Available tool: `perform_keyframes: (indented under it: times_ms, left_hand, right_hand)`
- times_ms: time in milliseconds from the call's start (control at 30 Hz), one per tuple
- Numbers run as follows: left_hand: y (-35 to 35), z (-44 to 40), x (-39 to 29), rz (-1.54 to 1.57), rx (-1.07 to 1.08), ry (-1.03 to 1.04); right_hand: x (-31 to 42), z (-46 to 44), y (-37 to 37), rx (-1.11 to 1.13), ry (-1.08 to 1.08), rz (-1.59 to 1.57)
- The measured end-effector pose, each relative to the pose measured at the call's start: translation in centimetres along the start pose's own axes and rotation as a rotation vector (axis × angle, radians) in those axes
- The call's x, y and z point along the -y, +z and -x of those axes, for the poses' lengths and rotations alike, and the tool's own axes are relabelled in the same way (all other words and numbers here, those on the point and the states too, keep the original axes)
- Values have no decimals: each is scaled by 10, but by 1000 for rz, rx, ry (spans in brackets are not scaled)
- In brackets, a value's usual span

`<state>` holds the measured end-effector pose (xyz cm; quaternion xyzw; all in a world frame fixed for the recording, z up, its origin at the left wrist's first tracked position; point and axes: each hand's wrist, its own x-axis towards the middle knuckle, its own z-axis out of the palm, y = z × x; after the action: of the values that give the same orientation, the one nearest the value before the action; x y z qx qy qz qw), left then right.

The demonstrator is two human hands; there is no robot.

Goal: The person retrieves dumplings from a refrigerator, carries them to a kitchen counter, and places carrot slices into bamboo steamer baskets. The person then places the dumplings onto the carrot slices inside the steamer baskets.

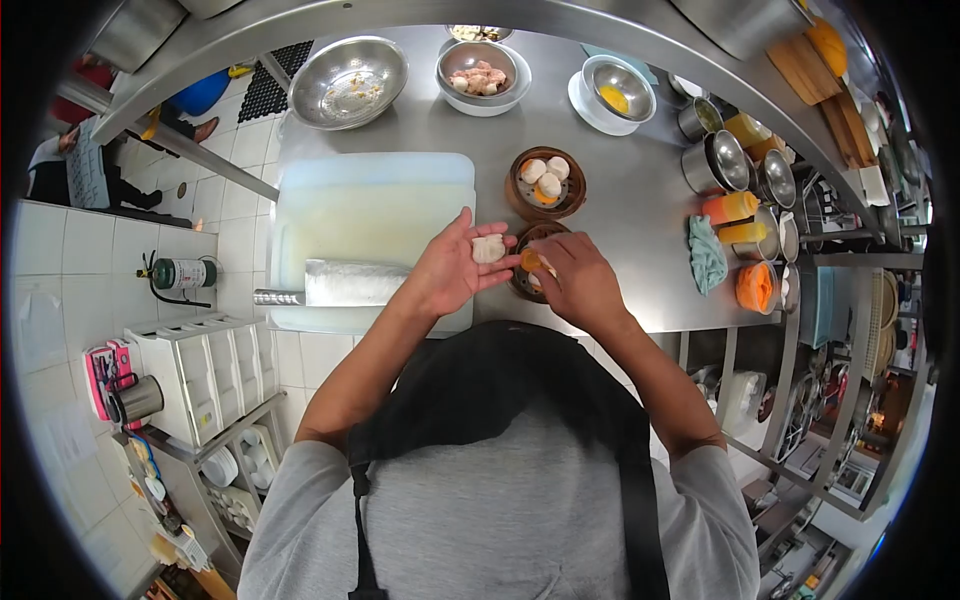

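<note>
On the upturned palm of my left hand [453, 262] rests a pale dumpling [488, 249], the fingers spread. My right hand [580, 280] is closed over the nearer bamboo steamer [520, 284], its fingertips around a small orange piece [531, 260]. Part of a pale dumpling shows in that steamer below the fingers; the rest is hidden. Just beyond stands another bamboo steamer [513, 190] with several dumplings [547, 183] in it, some with orange on them. A cleaver [350, 284] lies on the cutting board [375, 170] left of my left hand.
Metal bowls [300, 90] line the far side, one with pink meat [478, 78], another with something yellow [614, 98]. Pots [700, 168], sauce bottles [728, 208] and a green cloth [706, 262] stand or lie at the right. Another person's legs [125, 190] show far left.
</note>
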<state>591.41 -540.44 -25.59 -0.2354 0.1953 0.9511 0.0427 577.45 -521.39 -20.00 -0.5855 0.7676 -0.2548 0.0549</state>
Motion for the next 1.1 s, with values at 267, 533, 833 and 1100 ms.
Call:
perform_keyframes:
  times_ms: [267,533,833,1100]
  left_hand:
    - [10,-6,5,-2,227,-117]
    - [6,0,2,-318,-105,16]
    - [-21,-7,1,-391,-208,63]
    - [-42,-19,25,-549,-227,74]
  right_hand:
    - [21,-31,-8,26,-126,-41]
    - [-16,-16,6,74,490,-225]
    - [-28,-13,41,188,-18,199]
    - [-58,15,9,79,401,46]
